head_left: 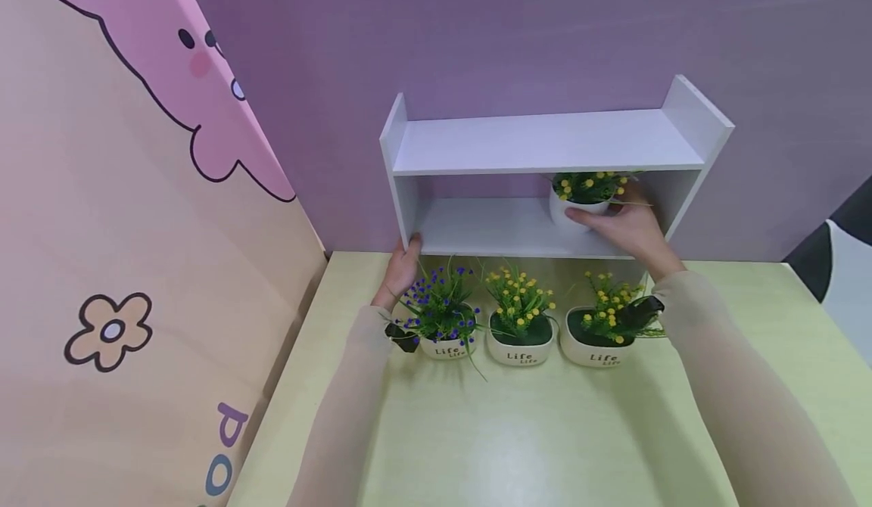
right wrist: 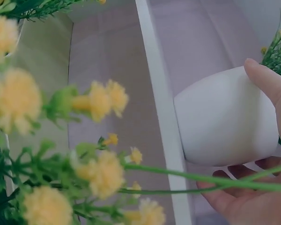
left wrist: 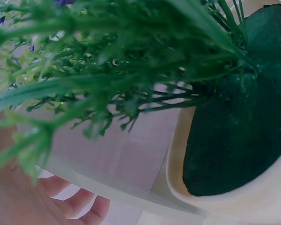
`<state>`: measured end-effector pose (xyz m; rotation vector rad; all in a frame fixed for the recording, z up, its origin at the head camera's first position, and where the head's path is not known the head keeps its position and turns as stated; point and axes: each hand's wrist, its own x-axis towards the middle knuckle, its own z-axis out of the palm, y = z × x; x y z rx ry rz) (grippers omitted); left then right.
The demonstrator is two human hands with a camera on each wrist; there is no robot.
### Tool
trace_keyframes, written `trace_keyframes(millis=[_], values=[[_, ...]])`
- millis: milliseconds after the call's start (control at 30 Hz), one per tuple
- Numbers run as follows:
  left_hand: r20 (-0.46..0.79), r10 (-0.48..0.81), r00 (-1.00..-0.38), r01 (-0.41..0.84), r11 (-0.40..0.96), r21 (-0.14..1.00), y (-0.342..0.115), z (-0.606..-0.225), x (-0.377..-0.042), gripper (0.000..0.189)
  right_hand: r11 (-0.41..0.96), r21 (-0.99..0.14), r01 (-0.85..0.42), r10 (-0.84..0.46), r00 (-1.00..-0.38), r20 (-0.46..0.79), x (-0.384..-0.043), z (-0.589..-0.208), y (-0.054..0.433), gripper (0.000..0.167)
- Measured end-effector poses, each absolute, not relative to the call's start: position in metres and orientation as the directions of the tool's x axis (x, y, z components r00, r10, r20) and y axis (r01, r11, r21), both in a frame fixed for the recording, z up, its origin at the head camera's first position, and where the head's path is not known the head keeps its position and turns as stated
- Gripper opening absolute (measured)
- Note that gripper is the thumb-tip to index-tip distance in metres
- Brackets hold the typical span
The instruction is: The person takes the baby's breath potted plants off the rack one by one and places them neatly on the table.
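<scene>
My right hand (head_left: 632, 227) holds a white flowerpot (head_left: 567, 210) with yellow flowers (head_left: 587, 187) at the right part of the lower board of a white shelf unit (head_left: 545, 144). In the right wrist view the thumb lies along the upper side of the pot (right wrist: 225, 117) and the fingers pass beneath it; its base is right at the board (right wrist: 161, 108). At the unit's lower left corner, my left hand (head_left: 402, 266) grips the side panel, thumb in front. The left wrist view shows its fingers (left wrist: 79, 204) curled behind the white edge.
Three cream planters marked "Life" stand in front of the unit: one with purple flowers (head_left: 450, 349), a middle one (head_left: 521, 353) and a right one (head_left: 599, 354) with yellow flowers. They sit on a pale table (head_left: 518, 439) between my forearms. A printed wall panel (head_left: 157, 250) borders the left.
</scene>
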<state>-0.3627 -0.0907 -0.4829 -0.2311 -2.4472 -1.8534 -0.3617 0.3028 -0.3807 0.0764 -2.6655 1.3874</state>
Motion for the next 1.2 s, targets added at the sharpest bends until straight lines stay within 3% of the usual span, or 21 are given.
trace_keyframes(millis=[733, 1200], values=[[0.168, 0.069, -0.983, 0.180, 0.249, 0.952, -0.0884, -0.4892, -0.3673, 0.062, 0.544, -0.835, -0.080, 0.068, -0.988, 0.139, -0.3683, -0.3883, 0.2994, 0.116], [0.184, 0.064, -0.981, 0.194, 0.250, 0.949, -0.0843, -0.4882, -0.3684, 0.063, 0.534, -0.839, -0.102, 0.075, -0.983, 0.167, -0.3630, -0.3860, 0.2997, 0.107]])
